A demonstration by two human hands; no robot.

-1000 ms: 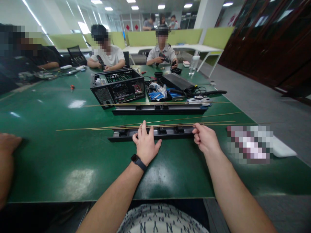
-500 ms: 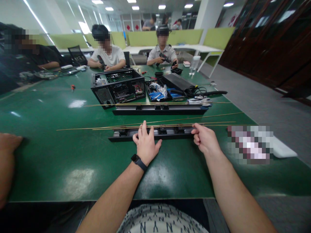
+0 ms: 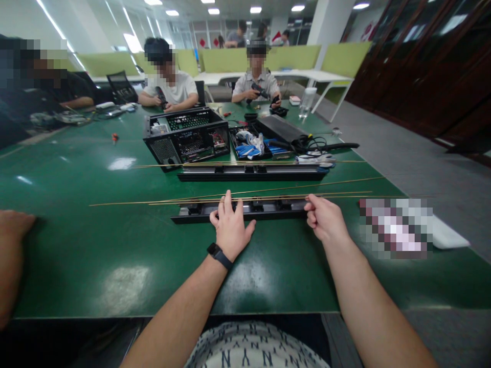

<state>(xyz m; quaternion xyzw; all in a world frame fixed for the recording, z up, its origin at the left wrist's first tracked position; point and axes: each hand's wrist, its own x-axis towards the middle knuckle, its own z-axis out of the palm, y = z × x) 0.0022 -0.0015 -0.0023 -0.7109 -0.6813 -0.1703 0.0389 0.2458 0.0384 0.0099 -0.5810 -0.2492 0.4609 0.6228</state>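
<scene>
A long black rail [image 3: 207,217] with black clips in its channel lies across the table in front of me. Thin brass-coloured rods [image 3: 126,204] run along its top and stick out past both ends. My left hand [image 3: 231,227], with a dark watch at the wrist, rests on the middle of the rail and rods, fingers spread. At the rail's right end my right hand [image 3: 324,217] is closed, thumb and forefinger pinching one thin brass rod [image 3: 387,197]. The pinched part is hidden by the fingers.
Behind lies a second black rail [image 3: 249,176] with rods. Farther back are an open black computer case [image 3: 187,135], a tray holding gloves [image 3: 249,145], and a dark box with cables [image 3: 282,129]. Another person's arm [image 3: 13,245] rests at left. Two people sit opposite, holding tools.
The pinched rod has slid slightly to the right, along with a small shift of my right hand. My left hand stays in place on the rail.
</scene>
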